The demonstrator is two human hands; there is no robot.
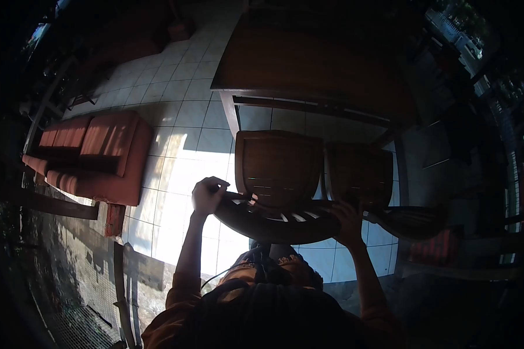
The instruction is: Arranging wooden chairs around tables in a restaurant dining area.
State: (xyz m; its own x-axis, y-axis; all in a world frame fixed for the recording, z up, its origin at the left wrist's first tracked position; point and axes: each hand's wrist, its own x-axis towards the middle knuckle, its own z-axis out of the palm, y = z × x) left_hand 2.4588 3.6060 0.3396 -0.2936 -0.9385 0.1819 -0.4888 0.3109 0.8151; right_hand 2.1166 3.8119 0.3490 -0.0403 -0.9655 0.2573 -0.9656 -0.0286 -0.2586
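A dark wooden chair with a curved, slatted back stands before me, its backrest (279,229) nearest my body and its seat (279,168) beyond. My left hand (208,195) grips the left end of the backrest's top rail. At the rail's right end, my right hand (346,220) is closed around the wood, its fingers dim in shadow. Close on the right is a second wooden chair (362,174) of like shape. Both seats lie near the front edge of a dark brown wooden table (305,65).
A red cushioned sofa (113,152) stands at the left on the pale tiled floor (192,113). A low wall and wire mesh (87,301) are at the lower left. A red striped cushion (436,248) lies in shade at the right.
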